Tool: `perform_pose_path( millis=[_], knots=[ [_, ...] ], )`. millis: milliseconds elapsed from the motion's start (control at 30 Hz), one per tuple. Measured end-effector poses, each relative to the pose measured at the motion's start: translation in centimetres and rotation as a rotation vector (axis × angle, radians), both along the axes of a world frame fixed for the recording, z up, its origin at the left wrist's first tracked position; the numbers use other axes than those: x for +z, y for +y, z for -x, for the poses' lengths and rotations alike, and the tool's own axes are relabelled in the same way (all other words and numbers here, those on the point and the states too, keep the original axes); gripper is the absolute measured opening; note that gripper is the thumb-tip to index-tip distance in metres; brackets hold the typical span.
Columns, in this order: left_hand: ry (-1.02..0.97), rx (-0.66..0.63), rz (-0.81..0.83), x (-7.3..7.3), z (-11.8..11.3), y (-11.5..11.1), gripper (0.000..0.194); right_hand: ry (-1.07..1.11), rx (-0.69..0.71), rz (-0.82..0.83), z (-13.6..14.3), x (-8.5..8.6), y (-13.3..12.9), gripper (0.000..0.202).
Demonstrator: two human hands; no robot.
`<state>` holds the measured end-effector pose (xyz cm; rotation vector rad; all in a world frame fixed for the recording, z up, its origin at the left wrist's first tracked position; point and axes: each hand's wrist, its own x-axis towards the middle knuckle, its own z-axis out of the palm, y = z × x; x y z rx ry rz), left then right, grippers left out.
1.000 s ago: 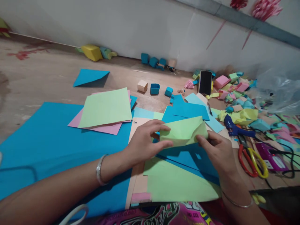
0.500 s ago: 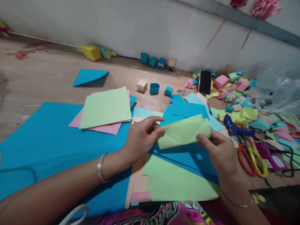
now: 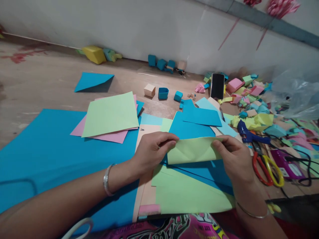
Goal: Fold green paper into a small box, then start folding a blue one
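A folded light green paper (image 3: 193,151) is held up between my two hands, its long sides running left to right. My left hand (image 3: 156,151) pinches its upper left corner between thumb and fingers. On the other end, my right hand (image 3: 233,154) grips the upper right corner, thumb in front and fingers behind. Below and behind the paper lie blue sheets (image 3: 199,117) and a larger light green sheet (image 3: 191,196). Left of my hands, a stack topped by a green square sheet (image 3: 111,114) rests on a big blue sheet (image 3: 62,149).
Scissors (image 3: 267,167) with red and yellow handles, a blue glue gun (image 3: 251,134) and a purple device (image 3: 286,164) lie at the right. A phone (image 3: 217,86) leans by a pile of paper scraps. Small paper boxes (image 3: 149,90) stand near the wall.
The green paper has come down slightly and levelled out, its top layers now lined up into a narrower strip. My hands have moved with it, the right one closer to its top edge.
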<state>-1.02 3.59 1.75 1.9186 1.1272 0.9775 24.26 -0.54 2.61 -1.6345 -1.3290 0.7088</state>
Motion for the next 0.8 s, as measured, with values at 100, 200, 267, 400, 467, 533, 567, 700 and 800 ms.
perform_pose_path(
  millis=[100, 200, 267, 400, 467, 533, 567, 700, 800],
  knots=[
    [0.012, 0.010, -0.002, 0.11, -0.07, 0.05, 0.013, -0.048, -0.023, -0.020, 0.08, -0.08, -0.07, 0.020],
    [0.022, 0.017, -0.002, 0.10, -0.06, 0.09, 0.013, -0.052, -0.030, -0.038, 0.13, -0.29, -0.04, 0.018],
    [0.032, 0.019, -0.005, 0.02, -0.04, 0.13, 0.014, -0.057, -0.032, -0.054, 0.14, -0.44, -0.01, 0.016],
    [0.046, 0.034, -0.003, -0.18, 0.00, 0.18, 0.014, -0.073, -0.022, -0.058, 0.20, -0.60, 0.01, 0.015],
    [0.044, 0.036, 0.003, -0.23, 0.00, 0.17, 0.013, -0.063, -0.014, -0.054, 0.24, -0.62, 0.01, 0.014],
    [0.034, 0.035, 0.010, -0.25, 0.00, 0.13, 0.013, -0.051, -0.017, -0.052, 0.29, -0.60, 0.01, 0.014],
    [0.027, 0.033, 0.014, -0.26, 0.00, 0.11, 0.013, -0.046, -0.021, -0.047, 0.30, -0.59, 0.02, 0.014],
    [0.014, 0.035, 0.038, -0.26, 0.01, 0.09, 0.013, -0.044, -0.029, -0.015, 0.25, -0.52, 0.07, 0.018],
    [0.020, 0.047, 0.046, -0.20, 0.00, 0.15, 0.013, -0.066, -0.040, -0.020, 0.15, -0.51, 0.13, 0.021]
  ],
)
